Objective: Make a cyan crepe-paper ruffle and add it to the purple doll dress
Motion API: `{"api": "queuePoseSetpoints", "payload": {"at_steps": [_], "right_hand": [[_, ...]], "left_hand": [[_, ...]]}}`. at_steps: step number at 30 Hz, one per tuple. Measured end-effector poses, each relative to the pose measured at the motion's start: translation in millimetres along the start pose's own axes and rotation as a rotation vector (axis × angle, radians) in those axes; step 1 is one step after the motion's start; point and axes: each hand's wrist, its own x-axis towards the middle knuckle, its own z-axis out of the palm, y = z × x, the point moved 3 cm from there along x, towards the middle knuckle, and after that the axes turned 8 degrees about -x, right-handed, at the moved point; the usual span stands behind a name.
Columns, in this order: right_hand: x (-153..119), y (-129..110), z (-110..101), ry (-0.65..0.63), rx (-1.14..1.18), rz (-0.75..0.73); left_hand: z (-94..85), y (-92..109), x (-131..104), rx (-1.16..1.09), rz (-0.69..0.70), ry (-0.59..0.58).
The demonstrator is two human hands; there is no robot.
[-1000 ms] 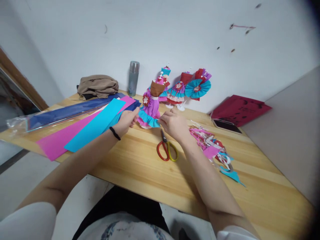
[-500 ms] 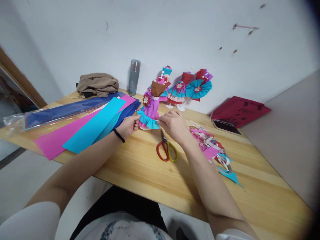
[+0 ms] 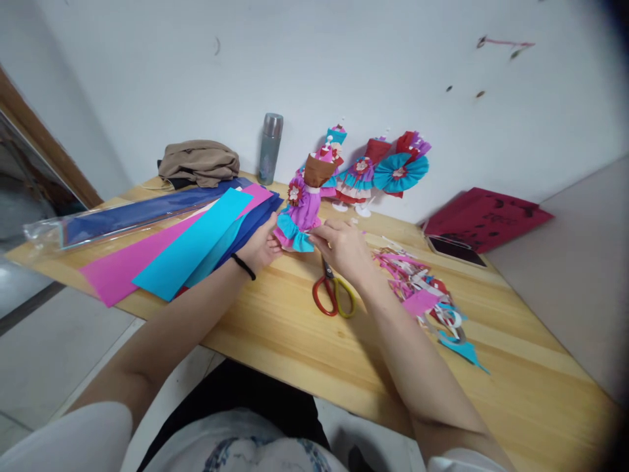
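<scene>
A small mannequin wears a purple crepe-paper dress with a brown top and a dark red flower at its side. Around its lower hem runs a turquoise ruffled paper strip. My right hand pinches the right end of this strip between thumb and fingertips. At the dress's left side is my left hand, thumb raised and fingers apart, close against the ruffle; whether it touches is hard to see. Scissors with one red and one yellow handle lie below the dress, their blade tips partly hidden by my right hand.
Left of the dress lie turquoise, pink and blue paper sheets and a plastic-wrapped blue pack. Behind stand a flask, brown cloth and more dressed mannequins. Paper scraps, a phone and a magenta bag are right.
My left fingers have loosened from their pinch on the ruffle and spread apart. The right hand keeps its pinch at the strip's right end. The whole view has shifted slightly.
</scene>
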Motion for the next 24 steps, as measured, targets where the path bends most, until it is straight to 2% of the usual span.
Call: {"api": "queuePoseSetpoints", "payload": {"at_steps": [4, 10, 15, 20, 24], "right_hand": [[-1.1, 2.8, 1.3, -0.008, 0.006, 0.003], [-2.9, 11.4, 4.2, 0.020, 0.104, 0.020], [-3.6, 16.1, 6.0, 0.060, 0.150, 0.011], [-3.9, 19.3, 6.2, 0.063, 0.163, 0.021], [-3.7, 21.2, 6.7, 0.032, 0.196, 0.040]], "left_hand": [[2.7, 2.8, 3.8, -0.095, -0.077, 0.086], [10.1, -3.5, 0.1, -0.231, -0.167, 0.087], [13.0, -10.5, 0.4, -0.258, -0.208, 0.119], [13.7, -13.2, 9.4, -0.248, -0.205, 0.087], [13.6, -16.3, 14.6, -0.281, -0.174, 0.014]]}}
